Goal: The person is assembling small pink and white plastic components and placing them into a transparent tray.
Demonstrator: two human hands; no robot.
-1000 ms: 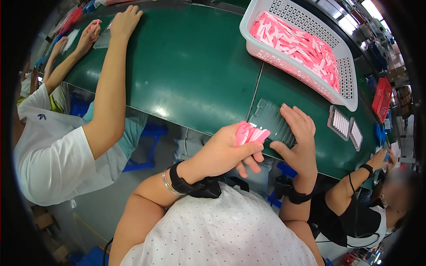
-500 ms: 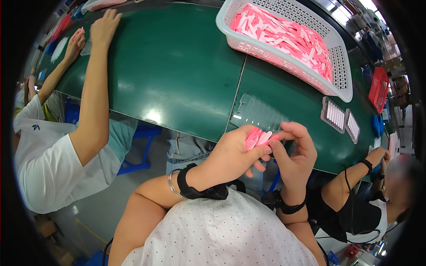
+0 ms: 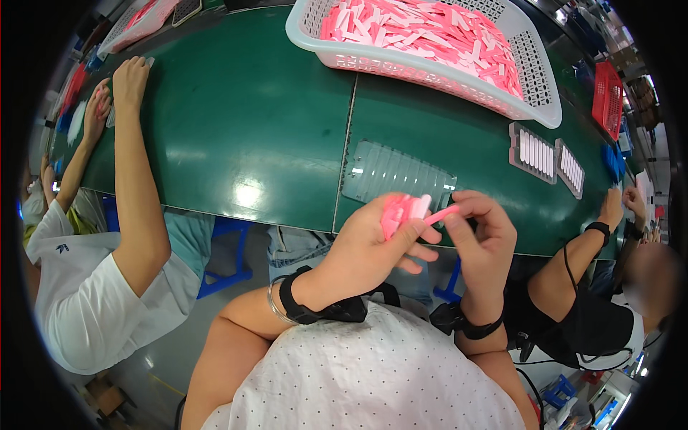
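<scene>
My left hand (image 3: 362,240) is closed around a bunch of small flat pink and white strips (image 3: 401,210), shaped like mini nail files. Between the thumb and fingertips of my right hand (image 3: 487,236) is a single pink strip (image 3: 442,214), its other end close to the bunch. Just beyond my hands, a clear ribbed plastic tray (image 3: 390,168) lies on the green table (image 3: 265,122). No strips show in its slots, though my hands cover its near edge.
A white perforated basket (image 3: 423,74) heaped with strips stands at the far side. Two small trays (image 3: 532,153) holding rows of white strips lie to the right. Co-workers sit on both sides, a bare forearm (image 3: 136,172) reaching over the table at left. A red basket (image 3: 607,100) stands far right.
My right hand has drawn one pink strip slightly away from the bunch. The view has shifted, so the basket and trays sit higher and further left.
</scene>
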